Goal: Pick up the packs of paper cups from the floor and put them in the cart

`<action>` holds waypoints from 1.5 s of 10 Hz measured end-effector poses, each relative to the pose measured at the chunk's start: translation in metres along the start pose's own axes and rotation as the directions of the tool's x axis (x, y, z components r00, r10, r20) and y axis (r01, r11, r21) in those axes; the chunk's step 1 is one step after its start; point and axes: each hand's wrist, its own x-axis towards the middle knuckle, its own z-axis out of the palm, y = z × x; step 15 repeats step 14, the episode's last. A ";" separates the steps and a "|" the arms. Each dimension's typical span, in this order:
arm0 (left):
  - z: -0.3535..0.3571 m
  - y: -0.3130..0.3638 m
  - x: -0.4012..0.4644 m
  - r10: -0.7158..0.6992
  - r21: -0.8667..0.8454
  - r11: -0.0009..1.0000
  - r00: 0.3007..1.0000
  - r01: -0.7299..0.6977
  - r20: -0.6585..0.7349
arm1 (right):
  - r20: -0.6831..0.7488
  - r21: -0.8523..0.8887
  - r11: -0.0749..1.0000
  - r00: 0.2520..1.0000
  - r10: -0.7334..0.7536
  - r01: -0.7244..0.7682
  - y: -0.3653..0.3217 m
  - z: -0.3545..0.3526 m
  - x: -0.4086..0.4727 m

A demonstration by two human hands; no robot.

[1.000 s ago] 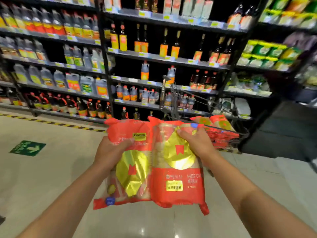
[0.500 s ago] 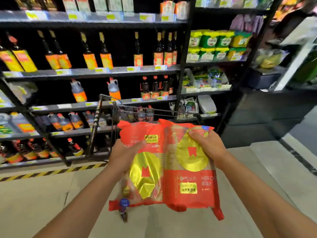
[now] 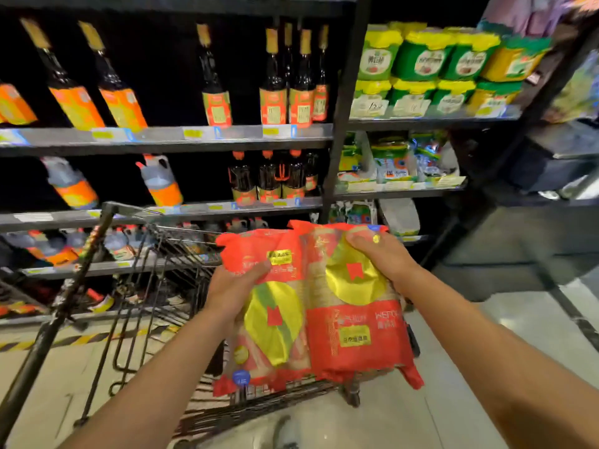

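Two red packs of paper cups with gold round labels hang side by side in front of me. My left hand (image 3: 235,288) grips the top of the left pack (image 3: 270,325). My right hand (image 3: 382,257) grips the top of the right pack (image 3: 355,332). Both packs are held over the black wire cart (image 3: 162,264), whose basket spreads out behind and below them. The cart's handle runs diagonally down to the lower left. The packs hide most of the basket's inside.
Dark shelves (image 3: 194,134) with bottles of sauce and oil stand right behind the cart. Green and yellow bags (image 3: 424,66) fill the shelves at the right. A yellow-black floor stripe (image 3: 74,340) runs under the shelf front. Pale tiled floor lies at the right.
The view has swung right and closed in on the cart. Both hands have carried the two packs forward, from the open floor to above the cart's basket.
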 end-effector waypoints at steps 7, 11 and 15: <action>0.110 -0.191 0.147 -0.406 0.140 0.891 0.895 0.433 -0.183 | 0.070 -0.362 0.880 0.933 0.354 -0.307 0.213 0.020 0.219; 0.118 -0.216 0.155 -0.430 0.213 0.835 0.844 0.507 -0.322 | -0.026 -0.340 0.870 0.928 0.371 -0.357 0.235 0.033 0.231; 0.110 -0.201 0.130 -0.112 0.566 0.768 0.934 0.299 -0.340 | -0.157 -0.514 0.846 0.985 0.070 -0.142 0.196 0.026 0.181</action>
